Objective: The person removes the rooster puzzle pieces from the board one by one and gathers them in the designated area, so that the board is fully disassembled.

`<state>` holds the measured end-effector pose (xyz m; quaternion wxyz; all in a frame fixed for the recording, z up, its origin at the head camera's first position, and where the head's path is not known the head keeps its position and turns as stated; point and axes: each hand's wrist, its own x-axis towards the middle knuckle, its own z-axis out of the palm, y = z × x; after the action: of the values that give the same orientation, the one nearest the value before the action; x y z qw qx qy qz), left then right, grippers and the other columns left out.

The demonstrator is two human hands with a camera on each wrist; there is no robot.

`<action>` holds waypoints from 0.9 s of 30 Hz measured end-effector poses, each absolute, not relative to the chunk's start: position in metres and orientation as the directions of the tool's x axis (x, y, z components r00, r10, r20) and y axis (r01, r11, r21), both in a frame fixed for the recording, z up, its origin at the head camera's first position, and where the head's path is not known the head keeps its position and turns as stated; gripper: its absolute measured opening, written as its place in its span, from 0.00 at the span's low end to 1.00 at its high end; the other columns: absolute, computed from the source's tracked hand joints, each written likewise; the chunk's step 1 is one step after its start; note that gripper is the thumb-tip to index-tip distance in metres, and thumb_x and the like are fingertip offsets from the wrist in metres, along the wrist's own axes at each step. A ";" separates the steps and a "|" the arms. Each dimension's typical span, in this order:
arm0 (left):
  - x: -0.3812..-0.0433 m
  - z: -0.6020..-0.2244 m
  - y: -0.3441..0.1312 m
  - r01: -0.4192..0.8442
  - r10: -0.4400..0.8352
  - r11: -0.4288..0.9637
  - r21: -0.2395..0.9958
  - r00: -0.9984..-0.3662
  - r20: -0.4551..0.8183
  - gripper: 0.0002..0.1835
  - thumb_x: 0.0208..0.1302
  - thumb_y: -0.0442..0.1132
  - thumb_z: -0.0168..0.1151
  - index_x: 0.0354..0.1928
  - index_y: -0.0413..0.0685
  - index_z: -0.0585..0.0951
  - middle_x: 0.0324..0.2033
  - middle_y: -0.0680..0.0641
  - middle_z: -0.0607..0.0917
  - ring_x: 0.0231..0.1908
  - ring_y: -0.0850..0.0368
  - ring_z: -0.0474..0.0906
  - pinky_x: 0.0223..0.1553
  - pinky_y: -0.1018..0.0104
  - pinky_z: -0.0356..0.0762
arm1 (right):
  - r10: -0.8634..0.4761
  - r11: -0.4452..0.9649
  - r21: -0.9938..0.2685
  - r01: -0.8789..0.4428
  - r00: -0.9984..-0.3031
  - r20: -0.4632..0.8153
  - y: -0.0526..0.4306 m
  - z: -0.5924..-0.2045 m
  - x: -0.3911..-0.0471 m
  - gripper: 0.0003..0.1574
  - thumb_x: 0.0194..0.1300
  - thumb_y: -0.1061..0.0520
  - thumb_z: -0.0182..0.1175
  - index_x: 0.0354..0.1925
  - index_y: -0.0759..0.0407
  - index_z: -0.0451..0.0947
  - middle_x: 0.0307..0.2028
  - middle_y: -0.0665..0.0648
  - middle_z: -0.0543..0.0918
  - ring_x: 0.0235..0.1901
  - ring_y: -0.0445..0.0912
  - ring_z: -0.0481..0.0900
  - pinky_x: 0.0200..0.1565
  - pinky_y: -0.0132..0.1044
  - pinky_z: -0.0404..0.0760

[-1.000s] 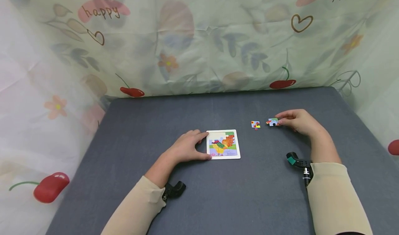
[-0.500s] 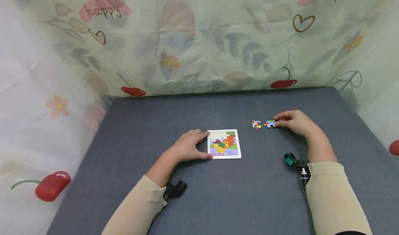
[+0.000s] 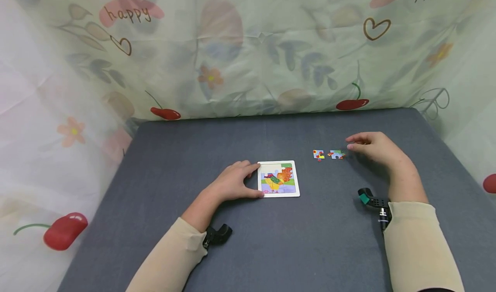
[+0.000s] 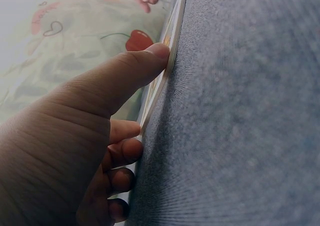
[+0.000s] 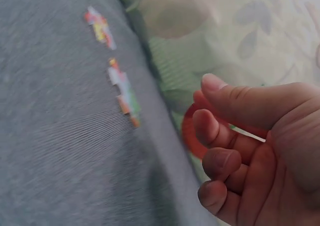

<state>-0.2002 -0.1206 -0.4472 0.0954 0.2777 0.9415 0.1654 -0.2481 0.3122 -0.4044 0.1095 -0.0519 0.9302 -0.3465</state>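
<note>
A square jigsaw puzzle tray (image 3: 297, 184) with a white border lies on the table, partly filled with a rooster picture. My left hand (image 3: 233, 183) holds its left side, thumb at the near corner and index finger at the far corner. In the left wrist view the thumb (image 4: 145, 61) lies over the tray's edge. To the right of the tray are two loose jigsaw pieces, a red-and-yellow one (image 3: 318, 154) and a blue-and-green one (image 3: 336, 154), side by side. Just right of them hovers my right hand (image 3: 376, 150), fingers loosely curled with nothing between them.
Dark grey cloth covers the table (image 3: 310, 240). A printed curtain (image 3: 255, 59) hangs along the back edge and both sides. Black wrist mounts (image 3: 218, 235) stick out from the sleeves.
My right hand first slid the blue-and-green piece left toward the other piece, then let it go and drew back to the right. My left hand has stayed on the tray.
</note>
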 end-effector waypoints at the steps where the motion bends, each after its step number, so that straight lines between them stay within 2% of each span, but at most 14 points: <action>1: -0.200 -0.447 -0.121 0.492 0.556 0.790 0.365 -0.827 -0.088 0.50 0.56 0.70 0.70 0.76 0.53 0.69 0.36 0.54 0.71 0.38 0.58 0.67 0.40 0.62 0.65 | -0.174 0.750 -0.661 -0.026 -0.972 -0.159 0.313 -0.401 -0.247 0.32 0.75 0.42 0.61 0.64 0.63 0.77 0.49 0.59 0.81 0.42 0.50 0.73 0.40 0.40 0.74; 5: -0.200 -0.447 -0.121 0.495 0.558 0.790 0.362 -0.825 -0.088 0.50 0.57 0.70 0.69 0.76 0.53 0.69 0.36 0.55 0.71 0.38 0.58 0.67 0.40 0.62 0.65 | -0.167 0.728 -0.684 -0.046 -0.980 -0.111 0.313 -0.387 -0.241 0.35 0.74 0.38 0.60 0.66 0.61 0.77 0.50 0.56 0.81 0.41 0.48 0.73 0.39 0.38 0.74; 9: -0.200 -0.446 -0.120 0.497 0.560 0.788 0.364 -0.824 -0.085 0.50 0.57 0.69 0.70 0.76 0.53 0.69 0.37 0.54 0.71 0.38 0.58 0.67 0.40 0.61 0.64 | -0.153 0.702 -0.709 -0.058 -0.986 -0.071 0.308 -0.371 -0.233 0.34 0.73 0.36 0.60 0.66 0.56 0.77 0.49 0.51 0.81 0.39 0.49 0.72 0.38 0.38 0.74; 13: -0.199 -0.445 -0.120 0.497 0.560 0.788 0.364 -0.824 -0.084 0.50 0.57 0.69 0.70 0.76 0.52 0.69 0.37 0.55 0.71 0.38 0.58 0.67 0.41 0.61 0.65 | -0.161 0.682 -0.726 -0.089 -0.986 -0.031 0.302 -0.355 -0.225 0.32 0.74 0.38 0.60 0.66 0.54 0.78 0.48 0.50 0.82 0.37 0.49 0.72 0.36 0.37 0.73; 20: -0.199 -0.446 -0.120 0.498 0.560 0.788 0.362 -0.824 -0.085 0.49 0.57 0.69 0.70 0.76 0.53 0.69 0.37 0.55 0.71 0.38 0.59 0.67 0.40 0.62 0.64 | -0.202 0.669 -0.728 -0.152 -0.979 0.018 0.292 -0.337 -0.212 0.28 0.75 0.42 0.61 0.66 0.51 0.78 0.51 0.42 0.82 0.47 0.37 0.76 0.45 0.28 0.73; 27: -0.199 -0.446 -0.120 0.494 0.556 0.790 0.364 -0.826 -0.087 0.49 0.57 0.69 0.70 0.76 0.53 0.69 0.36 0.55 0.71 0.37 0.59 0.67 0.40 0.62 0.64 | -0.263 0.605 -0.759 -0.240 -0.960 0.094 0.271 -0.327 -0.201 0.21 0.74 0.49 0.64 0.61 0.53 0.82 0.43 0.52 0.83 0.42 0.43 0.79 0.42 0.30 0.75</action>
<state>-0.1994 -0.1196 -0.4462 0.0951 0.2789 0.9412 0.1650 -0.2013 0.2713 -0.3269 0.0138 -0.1404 0.8957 -0.4217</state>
